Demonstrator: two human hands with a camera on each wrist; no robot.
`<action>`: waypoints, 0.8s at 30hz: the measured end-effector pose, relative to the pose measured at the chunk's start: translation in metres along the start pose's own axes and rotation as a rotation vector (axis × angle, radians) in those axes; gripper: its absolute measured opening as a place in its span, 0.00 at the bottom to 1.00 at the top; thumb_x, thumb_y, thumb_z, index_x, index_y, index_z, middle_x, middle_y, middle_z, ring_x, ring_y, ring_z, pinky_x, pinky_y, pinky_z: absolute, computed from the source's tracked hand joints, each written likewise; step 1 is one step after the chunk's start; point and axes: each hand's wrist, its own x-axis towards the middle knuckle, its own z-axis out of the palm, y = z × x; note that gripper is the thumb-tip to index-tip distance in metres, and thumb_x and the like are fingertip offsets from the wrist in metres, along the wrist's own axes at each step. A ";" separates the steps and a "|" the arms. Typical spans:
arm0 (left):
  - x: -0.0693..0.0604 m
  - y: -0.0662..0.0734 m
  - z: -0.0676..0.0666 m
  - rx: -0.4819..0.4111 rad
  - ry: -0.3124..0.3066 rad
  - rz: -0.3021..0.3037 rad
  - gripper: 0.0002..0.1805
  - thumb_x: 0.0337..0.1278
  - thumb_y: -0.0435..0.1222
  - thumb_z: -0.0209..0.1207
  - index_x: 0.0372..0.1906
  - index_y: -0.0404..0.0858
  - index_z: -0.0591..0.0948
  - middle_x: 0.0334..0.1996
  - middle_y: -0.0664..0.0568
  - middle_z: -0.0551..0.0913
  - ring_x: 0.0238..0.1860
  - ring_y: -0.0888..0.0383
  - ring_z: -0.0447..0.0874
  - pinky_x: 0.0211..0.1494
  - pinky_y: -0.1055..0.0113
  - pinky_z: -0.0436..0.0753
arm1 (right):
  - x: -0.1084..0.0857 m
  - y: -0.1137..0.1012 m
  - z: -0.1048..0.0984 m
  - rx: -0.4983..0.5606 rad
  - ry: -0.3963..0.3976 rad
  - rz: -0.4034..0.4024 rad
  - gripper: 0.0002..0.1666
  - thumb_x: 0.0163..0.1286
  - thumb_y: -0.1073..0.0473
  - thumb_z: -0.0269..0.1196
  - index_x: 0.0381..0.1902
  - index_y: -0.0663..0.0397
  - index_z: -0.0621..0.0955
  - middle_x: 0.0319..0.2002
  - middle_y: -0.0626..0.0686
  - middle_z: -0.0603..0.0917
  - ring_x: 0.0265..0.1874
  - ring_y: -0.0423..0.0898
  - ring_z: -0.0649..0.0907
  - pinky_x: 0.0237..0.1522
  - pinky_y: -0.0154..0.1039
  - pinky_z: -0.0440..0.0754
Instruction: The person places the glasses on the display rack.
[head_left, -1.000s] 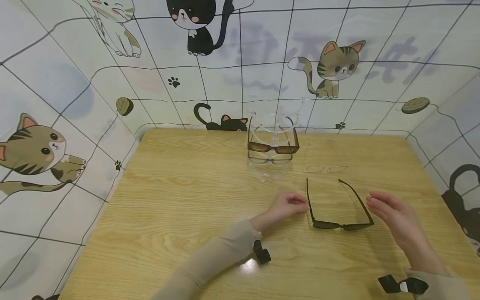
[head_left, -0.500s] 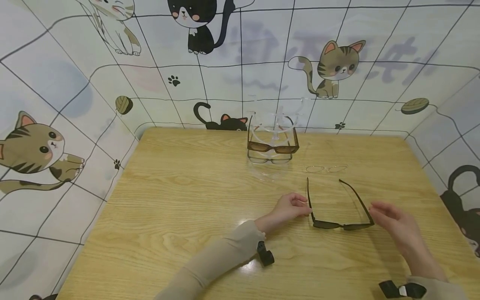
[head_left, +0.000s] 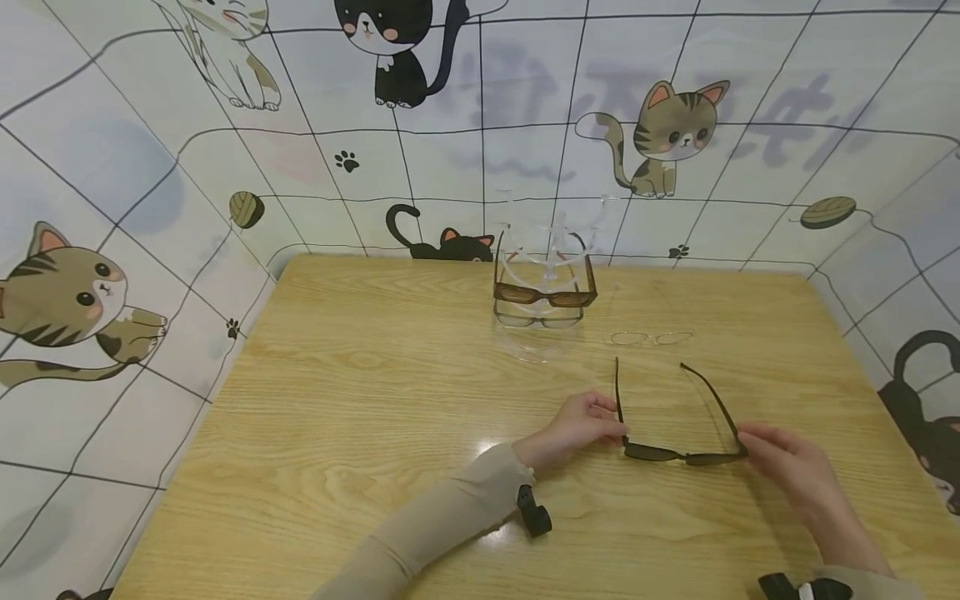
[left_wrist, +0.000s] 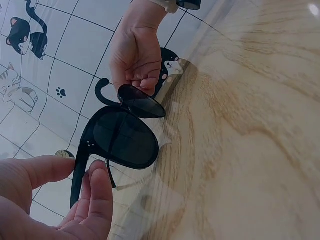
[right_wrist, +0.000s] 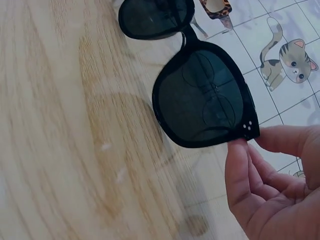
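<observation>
A pair of black sunglasses (head_left: pixel 651 452) stands with its temples unfolded and its dark lenses toward me. My left hand (head_left: pixel 581 422) pinches the left temple close to its hinge; in the left wrist view the thumb lies on one side of that temple (left_wrist: pixel 78 175) and the fingers on the other. At the opposite front corner my right hand (head_left: pixel 795 467) pinches the frame, its thumb and fingers (right_wrist: pixel 237 167) meeting beside the small silver dots. I cannot tell whether the sunglasses touch the table.
Behind, a clear display stand (head_left: pixel 551 265) bears brown-framed glasses (head_left: pixel 525 294) and thin-framed glasses (head_left: pixel 517 320). Thin wire-rimmed glasses (head_left: pixel 651 338) lie just beyond the sunglasses on the wooden table (head_left: pixel 360 400). A cat-patterned backdrop (head_left: pixel 300 167) rises around the table's back and sides.
My right hand has moved left and toward me and taken hold of the sunglasses' right corner. My left hand has slid along the left temple nearer the hinge.
</observation>
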 end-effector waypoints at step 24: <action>-0.012 0.026 -0.009 -0.059 -0.018 0.019 0.13 0.55 0.24 0.60 0.47 0.28 0.77 0.31 0.43 0.84 0.23 0.61 0.80 0.35 0.68 0.84 | -0.007 -0.017 0.002 0.416 -0.108 -0.094 0.14 0.71 0.64 0.55 0.38 0.40 0.84 0.36 0.42 0.84 0.34 0.37 0.82 0.33 0.29 0.82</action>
